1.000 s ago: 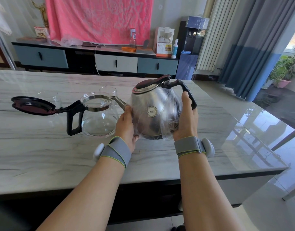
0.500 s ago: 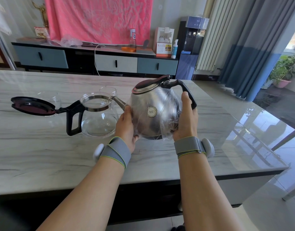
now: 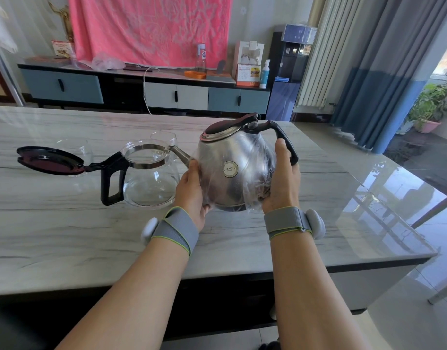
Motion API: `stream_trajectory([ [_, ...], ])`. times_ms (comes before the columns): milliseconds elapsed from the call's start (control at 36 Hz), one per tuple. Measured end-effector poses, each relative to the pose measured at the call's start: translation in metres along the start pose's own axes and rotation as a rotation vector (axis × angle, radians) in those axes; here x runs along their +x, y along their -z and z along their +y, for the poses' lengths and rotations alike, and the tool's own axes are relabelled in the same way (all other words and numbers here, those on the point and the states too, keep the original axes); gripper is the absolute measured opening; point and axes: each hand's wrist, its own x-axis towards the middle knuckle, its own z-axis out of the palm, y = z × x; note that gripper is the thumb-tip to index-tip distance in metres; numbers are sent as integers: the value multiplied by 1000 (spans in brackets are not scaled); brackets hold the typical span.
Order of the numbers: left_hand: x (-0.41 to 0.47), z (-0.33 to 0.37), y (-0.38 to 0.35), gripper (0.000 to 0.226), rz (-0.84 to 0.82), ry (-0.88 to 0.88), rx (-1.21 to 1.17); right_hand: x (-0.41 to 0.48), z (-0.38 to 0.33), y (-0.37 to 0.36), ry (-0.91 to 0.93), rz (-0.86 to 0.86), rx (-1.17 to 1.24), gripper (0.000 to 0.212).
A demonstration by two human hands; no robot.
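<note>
A steel kettle [image 3: 233, 155] with a black handle and a dark lid, wrapped in clear plastic film, is held just above the marble table [image 3: 66, 236]. My left hand [image 3: 192, 188] cups its left side below the spout. My right hand [image 3: 283, 178] grips its right side by the handle, thumb pointing up. The fingers of both hands are hidden behind the kettle. The spout points left, toward the rim of a glass pot [image 3: 149, 180].
The glass pot has a black handle, and its hinged black lid [image 3: 49, 160] lies open to the left. Two clear glass cups [image 3: 164, 138] [image 3: 74, 146] stand behind it. The table's right edge and a glossy floor are at the right. A sideboard stands at the back.
</note>
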Motion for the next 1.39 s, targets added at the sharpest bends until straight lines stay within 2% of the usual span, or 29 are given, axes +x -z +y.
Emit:
stream_trajectory([
  [167,0,0,-1,29,-4,1,-6,-2,0,-1,-13,-1,6,36],
  [361,-1,0,0,29,-15,-2,-14,2,3,0,-9,1,5,33],
  [444,-1,0,0,30,-16,-3,-12,2,2,0,-19,-2,-4,40],
  [556,-2,1,-1,30,-13,-1,-7,2,3,0,-9,0,0,35],
  [694,-2,1,0,29,-15,-2,3,3,3,0,-13,11,-9,48],
  [833,-2,0,1,29,-17,-6,7,0,1,-1,-17,-1,-8,31],
  [1222,-1,0,0,31,-7,-3,3,-9,-5,-3,-26,14,-16,41],
  [1389,-2,0,-1,32,0,0,9,-10,-5,-3,-22,10,-11,37],
])
